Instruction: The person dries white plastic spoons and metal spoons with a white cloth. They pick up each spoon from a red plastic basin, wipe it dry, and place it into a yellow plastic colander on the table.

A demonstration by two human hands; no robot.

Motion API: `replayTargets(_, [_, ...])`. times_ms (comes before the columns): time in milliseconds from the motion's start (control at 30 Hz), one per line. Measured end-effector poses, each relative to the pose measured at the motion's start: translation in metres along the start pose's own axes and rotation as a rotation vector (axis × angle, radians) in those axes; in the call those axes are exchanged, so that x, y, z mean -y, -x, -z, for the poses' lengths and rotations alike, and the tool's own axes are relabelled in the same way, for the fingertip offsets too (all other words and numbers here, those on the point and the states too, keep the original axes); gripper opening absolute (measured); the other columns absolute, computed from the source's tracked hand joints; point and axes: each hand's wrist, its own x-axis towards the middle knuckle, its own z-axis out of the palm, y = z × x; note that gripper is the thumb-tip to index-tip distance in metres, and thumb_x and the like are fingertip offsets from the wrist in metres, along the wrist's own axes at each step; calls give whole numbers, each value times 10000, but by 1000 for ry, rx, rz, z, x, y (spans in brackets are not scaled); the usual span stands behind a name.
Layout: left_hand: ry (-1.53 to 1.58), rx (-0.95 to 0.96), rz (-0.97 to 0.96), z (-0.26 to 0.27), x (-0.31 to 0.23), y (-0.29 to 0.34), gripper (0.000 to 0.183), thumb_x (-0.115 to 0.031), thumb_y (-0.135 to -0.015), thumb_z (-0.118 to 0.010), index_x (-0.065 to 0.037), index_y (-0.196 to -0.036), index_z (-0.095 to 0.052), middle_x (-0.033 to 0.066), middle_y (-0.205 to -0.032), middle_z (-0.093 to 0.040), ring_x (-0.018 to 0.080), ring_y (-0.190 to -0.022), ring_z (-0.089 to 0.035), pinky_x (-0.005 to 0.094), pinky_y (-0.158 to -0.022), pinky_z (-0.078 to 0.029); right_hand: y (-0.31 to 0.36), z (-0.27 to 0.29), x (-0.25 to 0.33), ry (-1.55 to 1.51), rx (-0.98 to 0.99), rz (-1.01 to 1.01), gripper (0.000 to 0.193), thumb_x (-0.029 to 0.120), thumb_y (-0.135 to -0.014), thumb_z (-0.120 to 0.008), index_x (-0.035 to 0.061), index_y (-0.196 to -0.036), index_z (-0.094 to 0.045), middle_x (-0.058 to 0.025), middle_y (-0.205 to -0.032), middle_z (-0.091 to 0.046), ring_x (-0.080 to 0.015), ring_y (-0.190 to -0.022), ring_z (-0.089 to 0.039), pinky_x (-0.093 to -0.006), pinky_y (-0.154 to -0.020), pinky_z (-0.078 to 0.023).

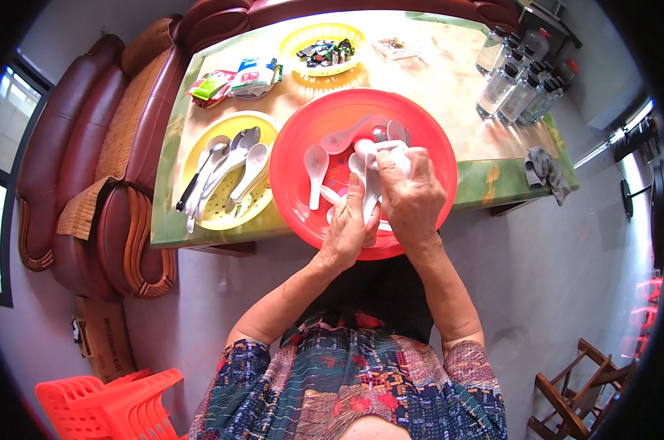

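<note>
Over a red basin (288, 158) at the table's near edge, my left hand (349, 226) is closed on the handle of a white spoon (371, 194). My right hand (414, 196) is closed on a white cloth or tissue (396, 157), pressed against the spoon's upper part; its fingertips are partly hidden. Inside the basin lie several more spoons, among them a white one (316, 170) at the left and a pale pink ladle (344, 138) towards the back. To the left, a yellow basket (233, 119) holds white spoons (255, 163) and metal spoons (245, 139).
Behind the basin stands a yellow basket (310, 34) of small dark packets. Coloured packages (255, 77) lie beside it. Several clear bottles (497, 92) crowd the table's right end, near a grey cloth (546, 172) over the edge. Red stools (116, 403) and a sofa (75, 147) flank the left.
</note>
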Motion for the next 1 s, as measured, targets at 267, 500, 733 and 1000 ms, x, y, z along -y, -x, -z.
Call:
replayTargets(267, [-115, -60, -37, 7, 8, -5, 738, -715, -867, -148, -82, -832, -525, -45, -548, -389, 38, -449, -345, 208, -390, -281, 2, 33, 7, -270, 487, -37, 162, 123, -747, -624, 74, -900, -631, -120, -888, -542, -281, -693, -621, -378, -570, -513])
replayTargets(500, [119, -51, -76, -13, -1, -4, 869, -790, -802, -184, -63, -1120, -539, 7, -799, -573, 48, -633, -486, 170, -504, -364, 8, 57, -2, -689, 683, -88, 259, 36, -744, -607, 54, -1000, -646, -105, -894, -552, -261, -778, -601, -344, -680, -495])
replayTargets(733, [138, 186, 49, 7, -4, -6, 778, -769, -819, -190, -84, -958, -531, -69, -472, -312, 35, -359, -219, 201, -340, -163, -5, 43, -3, -445, 69, -238, 237, 51, -795, -608, 42, -1029, -644, -106, -885, -542, -244, -788, -601, -321, -582, -504])
replayTargets(1000, [111, 37, -39, 12, 10, -8, 524, -572, -944, -298, -102, -1006, -522, -58, -549, -397, 33, -414, -300, 197, -380, -208, 8, 31, 4, -373, 468, -37, 228, 91, -778, -584, 53, -1001, -612, -139, -938, -540, -283, -828, -612, -369, -621, -519])
